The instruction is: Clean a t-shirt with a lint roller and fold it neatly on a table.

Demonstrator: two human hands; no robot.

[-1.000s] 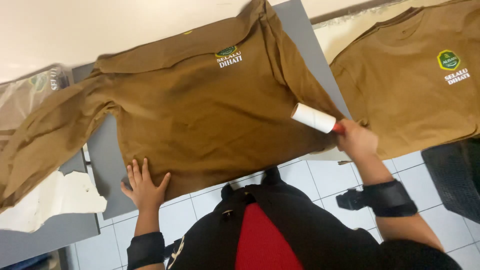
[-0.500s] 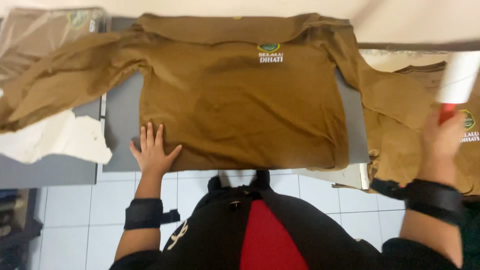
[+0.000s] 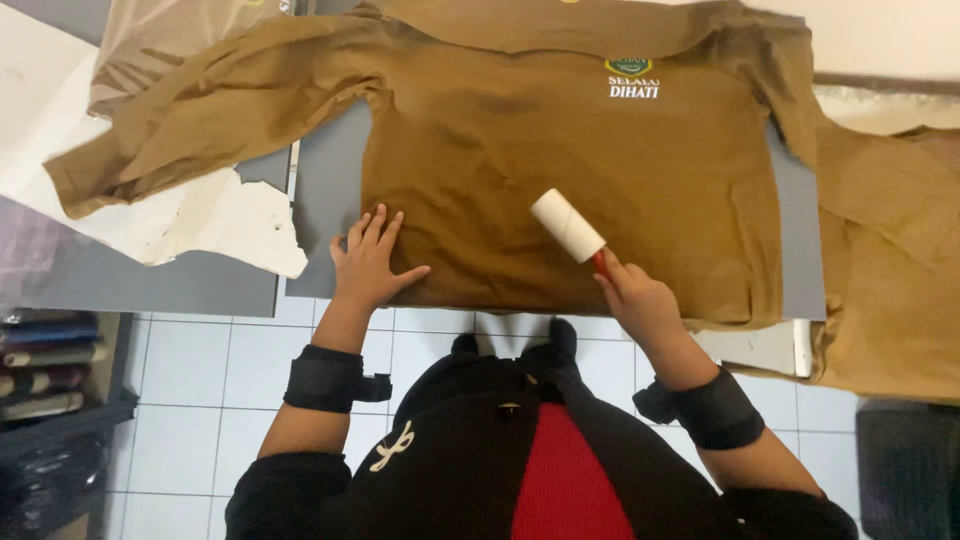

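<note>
A brown long-sleeved shirt (image 3: 560, 150) lies spread flat on a grey table (image 3: 325, 200), with a small crest and white lettering on its chest. My left hand (image 3: 368, 262) presses flat on the shirt's lower left hem, fingers apart. My right hand (image 3: 635, 295) grips the red handle of a white lint roller (image 3: 567, 225), whose roll rests on the shirt's lower middle.
A second brown garment (image 3: 890, 270) lies at the right. Torn white paper (image 3: 200, 215) and a clear plastic bag (image 3: 170, 50) sit at the left under the sleeve. White tiled floor (image 3: 190, 400) is below, with stacked items on a shelf (image 3: 45, 360) at lower left.
My right hand has brought the lint roller from the far right down onto the shirt's lower middle. The view has shifted, and my left hand stays flat on the hem.
</note>
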